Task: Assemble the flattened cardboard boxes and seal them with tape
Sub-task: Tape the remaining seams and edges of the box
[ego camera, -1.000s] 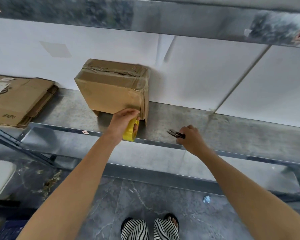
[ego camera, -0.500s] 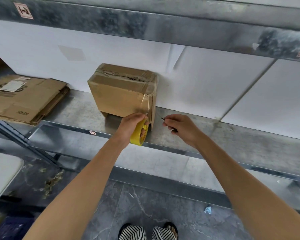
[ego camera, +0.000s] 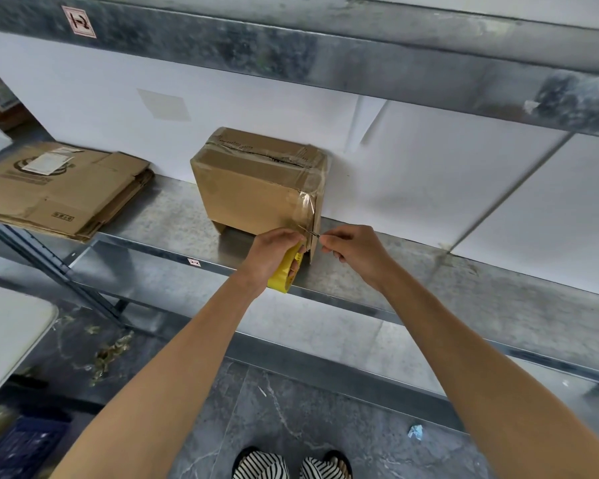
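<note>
An assembled cardboard box (ego camera: 253, 191) stands on the metal shelf (ego camera: 173, 229) against the white wall, with clear tape over its top seam and down its right front corner. My left hand (ego camera: 274, 252) grips a yellow tape roll (ego camera: 286, 271) just below that corner. A strip of clear tape runs from the roll up onto the box. My right hand (ego camera: 353, 250) holds small scissors (ego camera: 311, 232), mostly hidden in the fist, with the blade tips at the tape strip beside the box's lower right corner.
A stack of flattened cardboard boxes (ego camera: 59, 191) lies on the shelf to the left. An upper metal shelf (ego camera: 325, 60) overhangs the work area. A white table edge (ego camera: 7, 333) is at lower left. My feet in striped slippers (ego camera: 291, 466) stand on the grey floor.
My right hand carried the scissors from the shelf's front edge leftward to the tape at the box's corner. My left hand kept the roll under the corner, the tape strip now drawn taut.
</note>
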